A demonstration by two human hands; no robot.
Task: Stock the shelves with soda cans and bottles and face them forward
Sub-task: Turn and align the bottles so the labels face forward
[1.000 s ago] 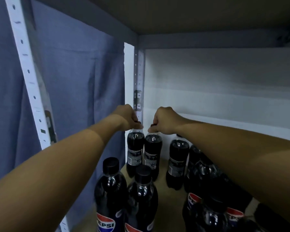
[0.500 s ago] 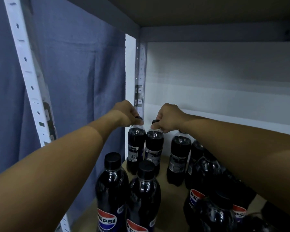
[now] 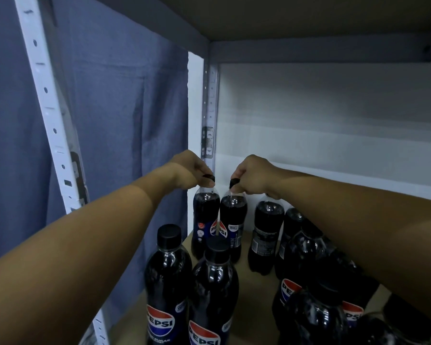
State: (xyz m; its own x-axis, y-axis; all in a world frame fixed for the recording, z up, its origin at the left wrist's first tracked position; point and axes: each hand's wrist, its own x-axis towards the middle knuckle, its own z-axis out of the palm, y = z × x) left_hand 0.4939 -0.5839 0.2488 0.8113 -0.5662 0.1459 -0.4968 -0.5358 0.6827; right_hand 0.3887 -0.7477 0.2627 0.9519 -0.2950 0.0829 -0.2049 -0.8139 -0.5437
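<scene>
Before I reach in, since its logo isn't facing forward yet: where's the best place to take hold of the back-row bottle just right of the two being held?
Take that bottle by its cap and neck, coming straight down from above. It stands upright with neighbours close on both sides, so its body is hard to get at. Both hands, left and right, use the same grip.

My one head camera looks forward and down into the shelf (image 3: 256,282), close behind both hands gripping bottle caps.
</scene>
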